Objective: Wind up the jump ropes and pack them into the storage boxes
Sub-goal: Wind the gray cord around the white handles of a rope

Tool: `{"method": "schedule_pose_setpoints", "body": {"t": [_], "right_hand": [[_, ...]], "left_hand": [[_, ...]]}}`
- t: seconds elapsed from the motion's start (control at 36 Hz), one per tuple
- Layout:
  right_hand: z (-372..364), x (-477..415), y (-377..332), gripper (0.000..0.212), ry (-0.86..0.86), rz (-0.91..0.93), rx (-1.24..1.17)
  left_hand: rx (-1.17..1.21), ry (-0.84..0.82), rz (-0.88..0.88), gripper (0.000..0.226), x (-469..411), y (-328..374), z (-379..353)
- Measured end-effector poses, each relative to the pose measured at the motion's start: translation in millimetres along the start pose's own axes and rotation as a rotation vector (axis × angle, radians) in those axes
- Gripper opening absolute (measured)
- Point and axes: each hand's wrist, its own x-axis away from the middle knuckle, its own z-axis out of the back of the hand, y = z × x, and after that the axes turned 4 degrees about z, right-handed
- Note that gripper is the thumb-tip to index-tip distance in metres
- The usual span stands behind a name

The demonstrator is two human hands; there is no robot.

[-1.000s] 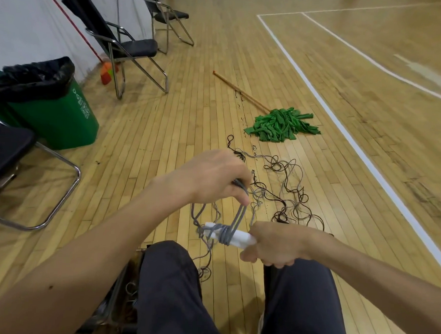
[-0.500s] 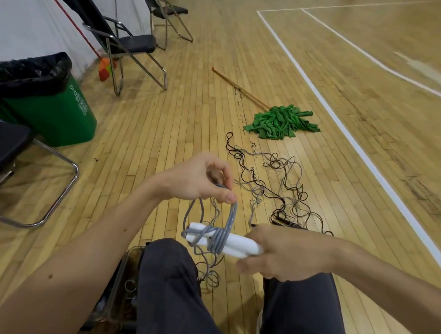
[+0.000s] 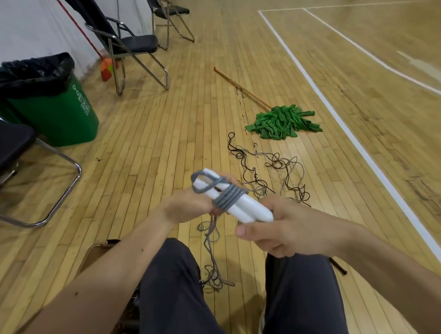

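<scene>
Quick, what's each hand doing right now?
Left hand: closed, gripping the wound rope.
Right hand: closed, gripping the handles.

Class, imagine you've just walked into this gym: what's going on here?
A seated person is winding a grey jump rope round its two white handles. The right hand grips the handles' near ends; the left hand holds the rope at the wraps. Several turns are on, and loose cord hangs to the floor. More tangled ropes lie ahead near a green mop, not yet wound.
</scene>
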Motion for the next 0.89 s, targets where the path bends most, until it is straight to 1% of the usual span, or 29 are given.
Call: {"method": "schedule_pose_setpoints", "body": {"t": [0.06,0.08,0.11,0.14,0.19,0.22,0.28,0.33,0.42,0.53,0.61,0.78,0.89], "right_hand": [[3.2,-0.5,0.5,0.025,0.027,0.008,-0.040],[5.1,-0.8,1.2,0.026,0.042,0.013,-0.056],[6.9,-1.0,2.1,0.027,0.057,0.014,-0.074],[8.8,-1.0,3.3,0.027,0.071,0.013,-0.095],[13.0,-1.1,6.5,0.023,0.087,0.010,-0.141],[15.5,-1.4,8.5,0.021,0.094,0.008,-0.162],[21.1,-1.9,13.5,0.022,0.110,0.002,-0.193],[27.3,-3.1,18.8,0.026,0.137,-0.005,-0.212],[34.3,-5.2,26.1,0.027,0.203,-0.029,-0.190],[42.2,-6.5,38.0,0.026,0.274,-0.041,-0.136],[47.5,-6.7,45.7,0.027,0.316,-0.061,-0.118],[52.4,-8.4,56.4,0.019,0.393,-0.103,-0.030],[53.5,-11.5,61.4,0.020,0.442,-0.114,0.007]], "left_hand": [[0.070,-0.085,-0.120,0.032,9.2,20.5,-14.1],[0.098,-0.083,-0.116,0.035,15.9,32.0,-20.5],[0.146,-0.057,-0.123,0.035,13.7,35.4,-22.6],[0.207,-0.030,-0.092,0.031,12.4,34.4,-23.5],[0.235,-0.014,-0.058,0.020,12.3,33.2,-25.8],[0.243,-0.006,-0.067,0.025,14.2,34.0,-26.6],[0.212,-0.017,-0.132,0.044,18.0,35.3,-29.4],[0.202,-0.004,-0.154,0.051,18.6,35.2,-30.6],[0.207,0.031,-0.147,0.045,20.0,36.6,-34.1],[0.218,0.050,-0.132,0.045,21.8,38.0,-38.2],[0.177,0.061,-0.140,0.043,22.8,39.7,-40.0],[0.076,0.091,-0.132,0.046,21.9,41.0,-41.6],[0.016,0.120,-0.139,0.045,21.2,41.1,-42.9]]}}
